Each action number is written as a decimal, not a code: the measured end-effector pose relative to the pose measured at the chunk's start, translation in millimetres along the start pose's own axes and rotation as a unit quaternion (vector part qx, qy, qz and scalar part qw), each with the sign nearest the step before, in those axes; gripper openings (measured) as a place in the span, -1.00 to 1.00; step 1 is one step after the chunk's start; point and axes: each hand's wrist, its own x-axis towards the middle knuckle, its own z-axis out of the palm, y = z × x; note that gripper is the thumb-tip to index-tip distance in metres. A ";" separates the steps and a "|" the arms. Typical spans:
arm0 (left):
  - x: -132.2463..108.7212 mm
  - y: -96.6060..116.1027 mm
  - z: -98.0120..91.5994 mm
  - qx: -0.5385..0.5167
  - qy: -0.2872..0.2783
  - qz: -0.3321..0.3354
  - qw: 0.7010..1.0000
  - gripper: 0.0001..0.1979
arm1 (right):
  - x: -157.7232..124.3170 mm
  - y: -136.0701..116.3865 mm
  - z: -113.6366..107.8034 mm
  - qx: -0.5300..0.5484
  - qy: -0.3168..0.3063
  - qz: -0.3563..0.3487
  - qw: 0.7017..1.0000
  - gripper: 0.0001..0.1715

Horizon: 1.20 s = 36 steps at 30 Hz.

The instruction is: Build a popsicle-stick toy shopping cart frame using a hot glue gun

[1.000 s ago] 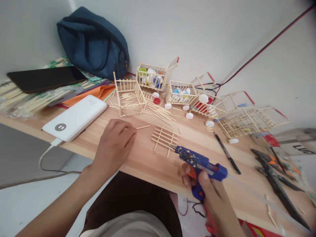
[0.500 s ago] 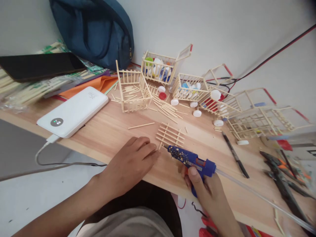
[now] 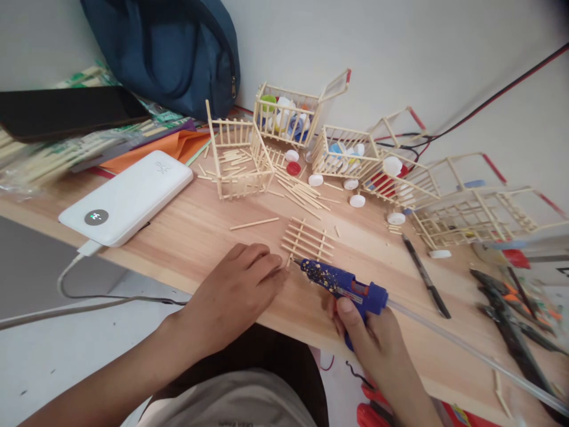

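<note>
My right hand (image 3: 368, 323) is wrapped round a blue glue gun (image 3: 340, 281), its body specked with dried bits and a clear glue stick trailing from the back. The nozzle points left, at the near-left end of a small grid of wooden sticks (image 3: 307, 240) lying flat on the table. My left hand (image 3: 242, 290) rests palm down beside it, fingers bent and together, the fingertips at that same end of the grid. Its thumb is hidden. A single loose stick (image 3: 254, 224) lies beyond the left hand.
Behind stand a partly built stick basket (image 3: 242, 193) and several miniature stick carts (image 3: 284, 127) with bottle-cap wheels. A pile of cut sticks (image 3: 302, 193) lies between. A white power bank (image 3: 128, 198) is left; a pen (image 3: 425, 276) and pliers (image 3: 507, 326) are right. A blue bag (image 3: 178, 59) leans on the wall.
The view has shifted slightly. The glue gun's nozzle has moved slightly left relative to the grid, closer to the stick end by my left fingertips. Both hands keep the same hold.
</note>
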 end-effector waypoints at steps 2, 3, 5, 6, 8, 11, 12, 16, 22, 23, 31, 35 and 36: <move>0.1 -0.1 -0.4 0.001 0.000 -0.001 1.000 -0.77 | 0.2 -0.1 0.0 -0.003 -0.012 0.003 1.000 -0.49; 0.2 -0.1 -0.8 0.000 0.000 -0.002 1.000 -0.77 | 0.2 -0.1 -0.1 -0.002 -0.015 0.003 1.000 -0.49; 0.4 0.1 -1.7 -0.003 -0.002 -0.002 1.000 -0.76 | -0.1 -0.2 -0.1 -0.001 -0.014 0.001 1.000 -0.48; 0.5 0.3 -2.0 -0.004 -0.002 -0.002 1.000 -0.76 | -0.2 -0.3 -0.1 -0.001 -0.012 0.001 1.000 -0.48; 0.5 0.4 -2.3 -0.003 -0.001 -0.003 1.000 -0.77 | -0.3 -0.6 -0.3 -0.007 -0.011 0.002 1.000 -0.48; 0.1 0.3 -1.9 0.000 0.005 -0.002 1.000 -0.77 | 0.5 -1.7 -0.5 -0.022 -0.009 -0.001 1.000 -0.48; -0.1 0.3 -1.7 0.000 0.007 0.000 1.000 -0.77 | 1.0 -2.2 -0.5 -0.026 -0.008 -0.006 1.000 -0.47; -0.8 -0.1 -0.7 0.005 0.013 0.002 1.000 -0.78 | 2.4 -3.3 -0.4 -0.037 -0.004 -0.019 0.999 -0.45; 0.3 0.2 0.4 0.004 0.021 0.001 1.000 -0.80 | 1.3 -1.0 0.1 -0.052 -0.003 -0.020 0.998 -0.44; 0.6 0.2 0.3 0.005 0.021 0.001 1.000 -0.79 | 1.2 -0.6 0.1 -0.055 -0.002 -0.020 0.998 -0.44; 0.1 0.1 -0.8 0.007 0.019 0.000 1.000 -0.78 | 2.0 -1.5 -0.5 -0.075 0.008 -0.024 0.997 -0.43; -0.7 -0.1 0.0 0.007 0.019 -0.003 1.000 -0.78 | 1.7 -1.7 -0.6 -0.080 0.006 -0.028 0.996 -0.43; -0.7 -0.3 0.2 0.006 0.019 -0.003 1.000 -0.78 | 1.4 -1.4 -0.4 -0.081 0.007 -0.029 0.996 -0.44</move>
